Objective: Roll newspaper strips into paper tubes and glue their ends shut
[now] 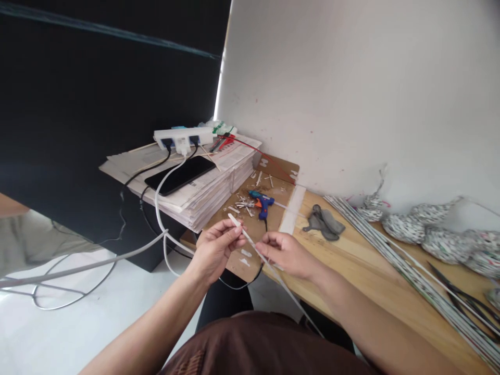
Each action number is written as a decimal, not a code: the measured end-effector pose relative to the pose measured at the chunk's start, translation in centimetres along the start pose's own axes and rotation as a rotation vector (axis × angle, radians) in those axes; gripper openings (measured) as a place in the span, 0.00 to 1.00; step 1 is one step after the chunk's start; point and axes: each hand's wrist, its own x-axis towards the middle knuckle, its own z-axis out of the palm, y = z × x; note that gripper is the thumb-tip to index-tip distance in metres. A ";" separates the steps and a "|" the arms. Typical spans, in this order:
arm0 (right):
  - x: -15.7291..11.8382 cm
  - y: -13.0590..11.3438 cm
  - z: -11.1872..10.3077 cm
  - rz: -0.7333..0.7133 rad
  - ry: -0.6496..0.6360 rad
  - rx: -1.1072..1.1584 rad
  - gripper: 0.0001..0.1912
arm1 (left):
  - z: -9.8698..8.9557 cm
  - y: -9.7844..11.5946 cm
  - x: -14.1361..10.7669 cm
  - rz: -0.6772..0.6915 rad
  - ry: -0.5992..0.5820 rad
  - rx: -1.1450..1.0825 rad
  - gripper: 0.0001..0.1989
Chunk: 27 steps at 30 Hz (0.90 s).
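A long, thin white rolled paper tube point(287, 290) runs slantwise between my hands, its lower end passing down by my lap. My left hand point(219, 247) pinches it close to the flattened upper tip, between thumb and fingers. Farther down the tube, my right hand point(284, 254) has thumb and fingertips closed on it. Just beyond the hands, a blue hot glue gun point(265, 205) with an orange trigger lies on a brown cardboard sheet point(239, 268). Beside the gun is a small heap of white paper scraps point(244, 207).
Left stands a newspaper stack point(211, 208) bearing a phone point(182, 174), a power strip point(183, 136) with cables and red-handled scissors point(226, 139). On the wooden table point(336, 276) are a grey cloth point(325, 223), long paper tubes point(390, 255), woven paper pieces point(445, 242) and a dark tool point(457, 294).
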 end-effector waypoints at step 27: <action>-11.4 1.0 -2.4 0.063 0.230 -0.035 0.19 | 6.3 -4.5 -1.2 -0.121 -0.160 0.149 0.08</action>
